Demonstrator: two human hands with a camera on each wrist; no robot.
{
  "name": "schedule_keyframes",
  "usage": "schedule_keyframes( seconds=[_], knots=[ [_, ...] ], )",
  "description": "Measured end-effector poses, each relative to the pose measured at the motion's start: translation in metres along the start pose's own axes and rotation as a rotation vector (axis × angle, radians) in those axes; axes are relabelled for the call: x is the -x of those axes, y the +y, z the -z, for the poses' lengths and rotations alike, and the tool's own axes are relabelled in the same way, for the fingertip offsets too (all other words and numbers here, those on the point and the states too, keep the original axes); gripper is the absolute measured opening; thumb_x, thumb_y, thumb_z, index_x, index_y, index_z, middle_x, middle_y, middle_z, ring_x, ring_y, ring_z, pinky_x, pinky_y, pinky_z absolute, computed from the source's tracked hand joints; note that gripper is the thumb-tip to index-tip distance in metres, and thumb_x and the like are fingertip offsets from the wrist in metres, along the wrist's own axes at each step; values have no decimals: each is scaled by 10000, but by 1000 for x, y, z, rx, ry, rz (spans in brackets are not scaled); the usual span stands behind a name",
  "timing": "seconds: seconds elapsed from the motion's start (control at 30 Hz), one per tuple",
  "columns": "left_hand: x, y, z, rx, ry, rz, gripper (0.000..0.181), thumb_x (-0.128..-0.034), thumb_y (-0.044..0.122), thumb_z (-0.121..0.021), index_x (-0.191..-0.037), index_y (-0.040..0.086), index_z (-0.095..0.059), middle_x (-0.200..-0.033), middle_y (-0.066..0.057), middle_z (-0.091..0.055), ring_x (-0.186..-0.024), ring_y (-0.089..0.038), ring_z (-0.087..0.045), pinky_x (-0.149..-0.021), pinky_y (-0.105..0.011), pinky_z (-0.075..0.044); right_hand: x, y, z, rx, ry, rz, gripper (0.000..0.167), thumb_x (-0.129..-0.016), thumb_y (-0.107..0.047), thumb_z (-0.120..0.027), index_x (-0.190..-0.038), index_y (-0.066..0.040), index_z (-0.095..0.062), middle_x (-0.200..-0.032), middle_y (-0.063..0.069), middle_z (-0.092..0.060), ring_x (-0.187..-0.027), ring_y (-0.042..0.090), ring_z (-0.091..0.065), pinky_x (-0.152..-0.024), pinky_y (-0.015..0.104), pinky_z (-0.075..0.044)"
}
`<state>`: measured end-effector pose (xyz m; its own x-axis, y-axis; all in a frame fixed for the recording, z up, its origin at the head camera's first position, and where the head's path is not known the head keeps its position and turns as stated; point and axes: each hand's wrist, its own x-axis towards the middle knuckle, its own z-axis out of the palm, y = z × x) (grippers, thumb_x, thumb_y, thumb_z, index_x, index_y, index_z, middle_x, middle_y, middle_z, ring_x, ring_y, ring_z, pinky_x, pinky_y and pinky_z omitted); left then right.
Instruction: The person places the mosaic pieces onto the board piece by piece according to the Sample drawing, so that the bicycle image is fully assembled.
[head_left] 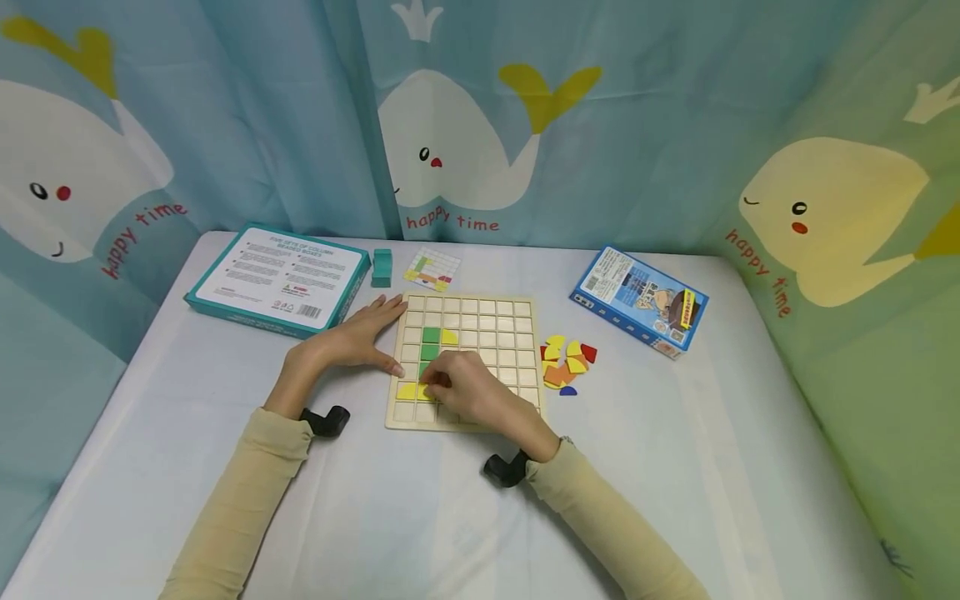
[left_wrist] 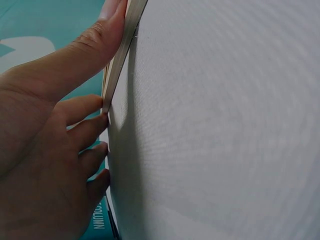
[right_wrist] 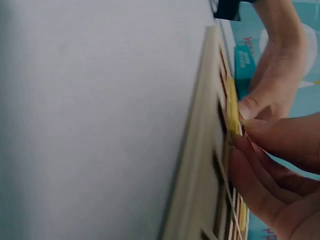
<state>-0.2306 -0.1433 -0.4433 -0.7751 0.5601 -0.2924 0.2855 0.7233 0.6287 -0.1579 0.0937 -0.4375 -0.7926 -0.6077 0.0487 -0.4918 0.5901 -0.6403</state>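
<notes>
A wooden grid board (head_left: 487,321) lies flat on the white cloth. Green squares (head_left: 431,335) run down one column, with a yellow curved piece (head_left: 449,337) beside the top one. Lower down, another yellow curved piece (head_left: 406,391) sits in a cell near the left edge. My left hand (head_left: 352,337) rests along the board's left edge; in the left wrist view its thumb (left_wrist: 95,42) touches the rim. Over the lower left cells, my right hand (head_left: 472,387) pinches a yellow piece (head_left: 424,392) at the board's surface, its fingertips partly hiding it.
Right of the board is a loose pile of yellow, red, orange and blue pieces (head_left: 561,373). Behind it stands a blue box (head_left: 640,300). A teal-edged box (head_left: 277,275), a teal block (head_left: 382,268) and a pattern card (head_left: 432,268) lie beyond the board.
</notes>
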Motion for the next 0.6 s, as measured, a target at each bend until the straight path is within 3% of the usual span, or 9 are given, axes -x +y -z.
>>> schedule_keyframes(
  seconds=[0.17, 0.3, 0.6],
  knots=[
    [1, 0, -1, 3, 6, 5, 1140, -825, 397, -861, -1651, 54, -154, -1741, -123, -72, -1601, -389, 25, -1277, -619, -55, 1, 8, 12, -36, 5, 21, 113, -944, -65, -731, -1043, -34, -777, -907, 26, -725, -779, 109, -621, -689, 197, -530],
    [0, 0, -1, 5, 11, 12, 1151, -813, 401, -869, -1652, 57, -159, -1741, -124, -73, -1601, -389, 28, -1277, -621, -49, 3, 17, 27, -24, 64, 29, 129, -949, -70, -721, -1057, -29, -778, -921, 50, -743, -759, 128, -636, -679, 208, -539],
    [0, 0, -2, 3, 14, -5, 1146, -815, 381, -869, -1647, 38, -160, -1736, -151, -82, -1596, -413, 19, -1274, -627, -47, 15, 41, 64, -8, 197, -76, 133, -939, -61, -724, -1052, -26, -785, -958, 90, -766, -757, 185, -679, -688, 275, -559]
  ],
)
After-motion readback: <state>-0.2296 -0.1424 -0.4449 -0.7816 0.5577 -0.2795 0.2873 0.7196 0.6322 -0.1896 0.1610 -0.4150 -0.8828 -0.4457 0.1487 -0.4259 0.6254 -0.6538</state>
